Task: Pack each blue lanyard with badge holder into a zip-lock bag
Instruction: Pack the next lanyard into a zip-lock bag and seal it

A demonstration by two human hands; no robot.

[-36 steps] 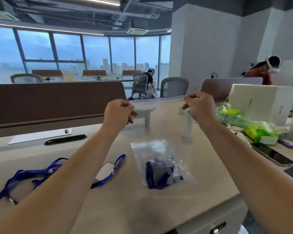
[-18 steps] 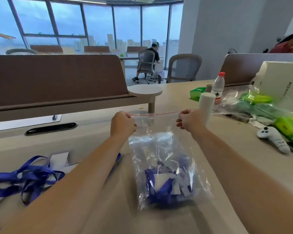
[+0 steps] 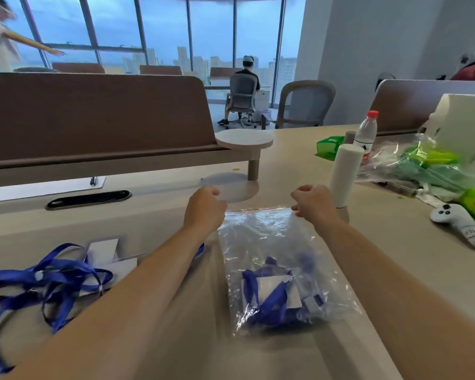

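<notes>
You are laying the just-lowered zip-lock bag (image 3: pixel 258 237), blue lanyard (image 3: pixel 274 300) inside, flat on the table (image 3: pixel 381 242) at 5 o'clock, left hand (image 3: pixel 205 208) and right hand (image 3: pixel 313 204) curled at its top corners, grip unclear, so the loose lanyards (image 3: pixel 58 275) at 8 o'clock are likely coming next.

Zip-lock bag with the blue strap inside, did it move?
Yes. The zip-lock bag came down: its top was held up level with the round shelf, and now it lies on the desk below that shelf.
</notes>
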